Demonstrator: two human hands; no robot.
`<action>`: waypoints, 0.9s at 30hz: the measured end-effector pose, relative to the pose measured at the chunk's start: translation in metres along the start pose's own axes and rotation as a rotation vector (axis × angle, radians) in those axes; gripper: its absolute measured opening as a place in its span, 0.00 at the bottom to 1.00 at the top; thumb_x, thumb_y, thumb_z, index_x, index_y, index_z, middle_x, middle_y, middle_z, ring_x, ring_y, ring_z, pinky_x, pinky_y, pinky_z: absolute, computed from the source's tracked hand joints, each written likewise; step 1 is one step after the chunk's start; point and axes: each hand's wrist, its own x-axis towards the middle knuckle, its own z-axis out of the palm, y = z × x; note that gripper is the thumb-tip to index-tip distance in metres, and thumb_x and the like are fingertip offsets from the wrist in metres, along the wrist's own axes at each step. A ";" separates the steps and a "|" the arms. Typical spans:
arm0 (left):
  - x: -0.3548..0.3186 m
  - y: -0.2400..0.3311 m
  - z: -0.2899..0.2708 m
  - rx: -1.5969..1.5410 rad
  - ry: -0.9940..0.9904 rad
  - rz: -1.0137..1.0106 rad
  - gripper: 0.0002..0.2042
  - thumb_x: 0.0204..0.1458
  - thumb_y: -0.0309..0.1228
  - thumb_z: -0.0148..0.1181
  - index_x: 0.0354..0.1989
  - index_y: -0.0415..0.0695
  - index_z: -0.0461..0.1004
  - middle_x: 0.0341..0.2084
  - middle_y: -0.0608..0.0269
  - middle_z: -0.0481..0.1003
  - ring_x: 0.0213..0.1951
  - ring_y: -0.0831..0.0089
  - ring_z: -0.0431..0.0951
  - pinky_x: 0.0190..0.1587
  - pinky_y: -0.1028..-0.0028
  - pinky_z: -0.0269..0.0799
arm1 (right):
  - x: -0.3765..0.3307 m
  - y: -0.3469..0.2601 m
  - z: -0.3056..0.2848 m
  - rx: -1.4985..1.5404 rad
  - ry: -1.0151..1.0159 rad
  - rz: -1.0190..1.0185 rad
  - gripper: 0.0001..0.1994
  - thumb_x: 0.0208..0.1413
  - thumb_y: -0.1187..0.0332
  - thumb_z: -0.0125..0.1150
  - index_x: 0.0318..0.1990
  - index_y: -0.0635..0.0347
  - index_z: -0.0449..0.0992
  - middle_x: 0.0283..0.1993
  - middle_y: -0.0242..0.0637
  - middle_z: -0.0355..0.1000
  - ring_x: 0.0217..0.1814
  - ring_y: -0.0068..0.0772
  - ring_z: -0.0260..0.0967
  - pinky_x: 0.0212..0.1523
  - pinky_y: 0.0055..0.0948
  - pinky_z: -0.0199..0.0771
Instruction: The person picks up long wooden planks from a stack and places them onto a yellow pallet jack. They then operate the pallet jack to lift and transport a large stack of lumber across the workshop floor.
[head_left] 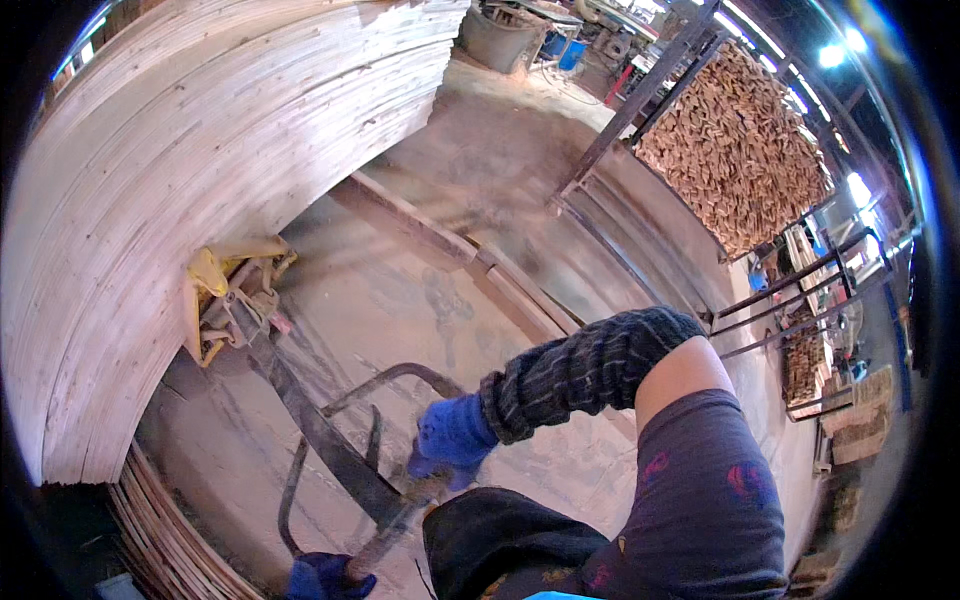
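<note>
Both my hands, in blue gloves, are on the grip bar (385, 538) of a pallet jack handle. My right hand (452, 436) closes round its far end, with a dark striped sleeve cover on that forearm. My left hand (330, 577), at the lower edge and partly cut off, wraps the near end. The handle's dark metal shaft (310, 430) runs away to the left, with bent tubes on either side and a small curved lever (374, 437). It meets the yellow pallet jack (215, 280), beside a tall stack of pale wooden boards (220, 120). Its forks are hidden.
Dusty concrete floor (400, 290) lies round the jack. A long low beam (420, 222) crosses it. At far right, a metal rack (640, 100) stands by densely piled wood pieces (735, 150). Thin strips (175, 530) lie at lower left. Farther back stand a bin (497, 42) and machinery.
</note>
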 end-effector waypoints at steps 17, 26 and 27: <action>-0.014 0.004 -0.058 -0.158 -0.324 -0.259 0.17 0.44 0.48 0.62 0.30 0.45 0.78 0.19 0.53 0.76 0.26 0.51 0.79 0.31 0.60 0.75 | 0.037 -0.004 -0.003 0.231 -0.266 0.256 0.16 0.39 0.56 0.65 0.33 0.56 0.79 0.31 0.44 0.77 0.32 0.46 0.76 0.32 0.42 0.75; 0.033 -0.071 0.257 0.245 -0.301 -0.258 0.19 0.47 0.53 0.54 0.33 0.50 0.76 0.20 0.58 0.77 0.27 0.52 0.78 0.35 0.52 0.68 | 0.011 0.036 0.210 0.127 -0.330 0.468 0.12 0.44 0.59 0.58 0.36 0.49 0.80 0.33 0.43 0.77 0.40 0.49 0.76 0.39 0.45 0.75; 0.032 -0.066 0.257 0.312 -0.258 -0.284 0.19 0.48 0.53 0.53 0.33 0.51 0.76 0.20 0.60 0.76 0.27 0.53 0.78 0.35 0.52 0.69 | 0.010 0.037 0.205 0.126 -0.315 0.500 0.13 0.44 0.59 0.58 0.36 0.49 0.80 0.33 0.43 0.77 0.40 0.49 0.76 0.39 0.45 0.75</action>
